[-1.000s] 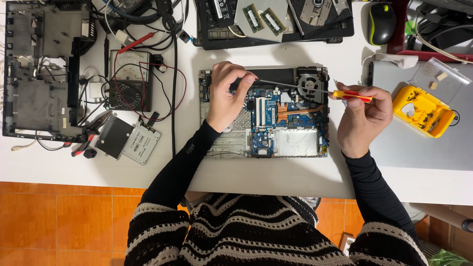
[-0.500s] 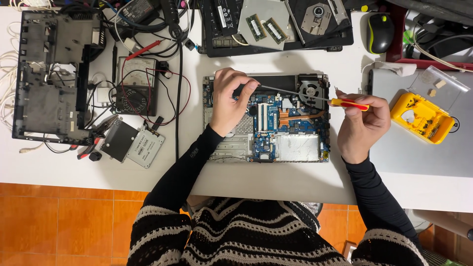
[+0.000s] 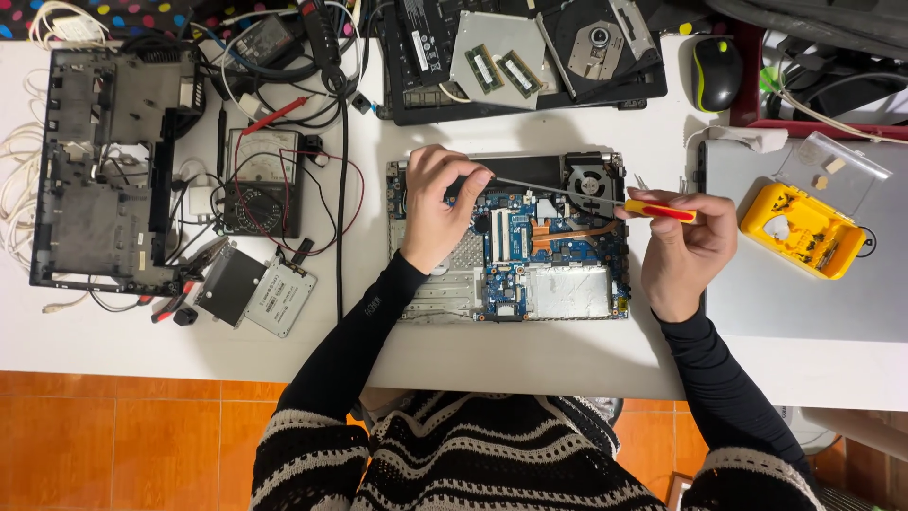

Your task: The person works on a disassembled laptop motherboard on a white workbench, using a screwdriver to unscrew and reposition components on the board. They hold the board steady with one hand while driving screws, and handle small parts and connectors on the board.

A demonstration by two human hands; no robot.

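Both arms wore tight black long sleeves, cuffs ending at wrists — left hand (image 3: 437,210) and right hand (image 3: 683,248) were bare, no gloves, no rings or watch visible. Small pale mark sat on left sleeve near forearm. Over it was knitted top — black with cream wavy zigzag stripes across chest and upper arms, loose, chunky weave.
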